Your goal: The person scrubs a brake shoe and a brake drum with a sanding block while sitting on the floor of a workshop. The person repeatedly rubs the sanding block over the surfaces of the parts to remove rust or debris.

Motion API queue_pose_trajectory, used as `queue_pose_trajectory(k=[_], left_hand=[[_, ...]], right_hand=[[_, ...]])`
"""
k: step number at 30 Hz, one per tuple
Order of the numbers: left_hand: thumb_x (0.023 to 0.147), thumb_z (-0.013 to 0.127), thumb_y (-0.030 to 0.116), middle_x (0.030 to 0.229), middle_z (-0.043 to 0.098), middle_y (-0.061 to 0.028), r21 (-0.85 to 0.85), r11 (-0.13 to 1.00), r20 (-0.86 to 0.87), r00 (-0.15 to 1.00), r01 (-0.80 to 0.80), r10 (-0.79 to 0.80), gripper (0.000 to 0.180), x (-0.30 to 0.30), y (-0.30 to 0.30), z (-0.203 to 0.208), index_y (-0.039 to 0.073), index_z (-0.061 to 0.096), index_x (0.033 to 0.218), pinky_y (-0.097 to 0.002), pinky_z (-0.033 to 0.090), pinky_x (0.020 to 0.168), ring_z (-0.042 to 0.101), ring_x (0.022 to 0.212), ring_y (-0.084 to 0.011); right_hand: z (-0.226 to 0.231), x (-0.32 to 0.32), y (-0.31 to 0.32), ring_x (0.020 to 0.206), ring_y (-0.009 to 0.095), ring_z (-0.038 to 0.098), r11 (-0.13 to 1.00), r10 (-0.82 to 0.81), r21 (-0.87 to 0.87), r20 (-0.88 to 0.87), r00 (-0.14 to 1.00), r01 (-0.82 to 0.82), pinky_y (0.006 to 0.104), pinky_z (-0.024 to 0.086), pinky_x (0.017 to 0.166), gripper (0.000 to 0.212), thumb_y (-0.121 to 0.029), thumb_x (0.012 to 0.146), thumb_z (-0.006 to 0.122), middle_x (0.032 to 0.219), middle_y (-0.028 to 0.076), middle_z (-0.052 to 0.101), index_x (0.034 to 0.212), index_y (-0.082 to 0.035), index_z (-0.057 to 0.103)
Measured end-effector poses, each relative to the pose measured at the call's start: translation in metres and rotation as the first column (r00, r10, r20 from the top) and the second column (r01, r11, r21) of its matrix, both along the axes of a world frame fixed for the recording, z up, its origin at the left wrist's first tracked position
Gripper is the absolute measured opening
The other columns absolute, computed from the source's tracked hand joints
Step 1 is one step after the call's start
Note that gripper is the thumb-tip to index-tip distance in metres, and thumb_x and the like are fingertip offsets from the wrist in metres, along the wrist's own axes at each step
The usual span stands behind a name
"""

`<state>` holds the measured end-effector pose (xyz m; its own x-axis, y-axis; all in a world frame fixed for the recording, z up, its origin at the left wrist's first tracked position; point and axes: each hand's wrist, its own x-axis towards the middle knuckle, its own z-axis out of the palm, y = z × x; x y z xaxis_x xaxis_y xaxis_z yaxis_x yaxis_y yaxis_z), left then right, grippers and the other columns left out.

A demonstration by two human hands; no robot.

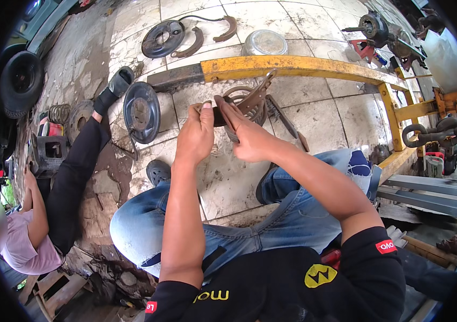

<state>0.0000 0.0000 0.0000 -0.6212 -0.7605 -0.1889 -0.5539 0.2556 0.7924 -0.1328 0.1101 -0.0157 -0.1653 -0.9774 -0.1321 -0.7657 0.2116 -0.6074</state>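
Observation:
In front of me, low over the tiled floor, my left hand [196, 134] and my right hand [252, 140] come close together on a brown curved brake shoe [229, 114]. The left thumb points up, its fingers closed at the dark side of the shoe. My right fingers wrap around the shoe's other side and partly hide it. Just beyond them another rusty brake shoe [258, 92] leans over ribbed round metal parts, partly covered by my hands. To the right a long-handled wire brush [287, 124] lies slanting on the tiles.
A yellow steel frame [293, 63] crosses beyond my hands. Black backing plates [142, 112] and loose brake shoes [190, 44] lie left and far, near a round metal pan [265, 43]. A person [35, 236] sits at left, legs stretched out. A hub assembly [376, 29] stands far right.

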Motion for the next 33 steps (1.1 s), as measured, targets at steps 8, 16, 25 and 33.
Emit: queue_pose_trajectory(k=[8, 16, 25, 33], left_hand=[[0.1, 0.03, 0.052, 0.11, 0.062, -0.0305, 0.019, 0.999, -0.026, 0.999, 0.027, -0.027, 0.061, -0.013, 0.011, 0.004, -0.001, 0.047, 0.124, -0.0455, 0.044, 0.092, 0.057, 0.11, -0.0445], [0.1, 0.03, 0.051, 0.11, 0.062, -0.0314, -0.002, 1.0, -0.013, 1.0, -0.009, 0.009, 0.06, -0.003, -0.002, 0.006, -0.001, 0.047, 0.124, -0.0464, 0.044, 0.091, 0.057, 0.109, -0.0461], [0.1, 0.029, 0.052, 0.109, 0.063, -0.0296, -0.026, 0.999, -0.005, 0.999, -0.046, 0.046, 0.06, -0.004, 0.005, 0.006, 0.0, 0.048, 0.124, -0.0464, 0.044, 0.091, 0.057, 0.108, -0.0455], [0.1, 0.029, 0.053, 0.109, 0.063, -0.029, -0.019, 1.0, 0.048, 0.999, -0.005, 0.006, 0.06, -0.006, 0.008, 0.015, 0.002, 0.048, 0.124, -0.0468, 0.044, 0.091, 0.058, 0.107, -0.0453]], right_hand=[[-0.024, -0.045, 0.006, 0.147, 0.034, 0.013, 0.977, -0.056, 0.128, -0.614, 0.787, 0.169, 0.0426, 0.032, 0.114, 0.089, 0.002, 0.071, 0.057, 0.158, 0.016, 0.015, 0.151, -0.003, 0.018], [-0.009, -0.018, 0.0, 0.145, 0.03, 0.022, 1.0, -0.002, 0.025, -0.374, 0.927, 0.012, 0.0403, 0.033, 0.113, 0.078, 0.004, 0.077, 0.051, 0.155, 0.017, 0.025, 0.15, -0.004, 0.024], [-0.002, 0.006, -0.002, 0.146, 0.03, 0.019, 0.999, -0.05, 0.006, -0.136, 0.989, 0.051, 0.0417, 0.031, 0.115, 0.097, -0.002, 0.067, 0.064, 0.157, 0.018, 0.02, 0.151, -0.003, 0.015], [-0.029, -0.036, 0.005, 0.147, 0.028, 0.017, 0.988, -0.148, -0.028, -0.493, 0.857, 0.154, 0.0455, 0.035, 0.111, 0.083, 0.002, 0.072, 0.06, 0.156, 0.014, 0.025, 0.147, -0.001, 0.026]])
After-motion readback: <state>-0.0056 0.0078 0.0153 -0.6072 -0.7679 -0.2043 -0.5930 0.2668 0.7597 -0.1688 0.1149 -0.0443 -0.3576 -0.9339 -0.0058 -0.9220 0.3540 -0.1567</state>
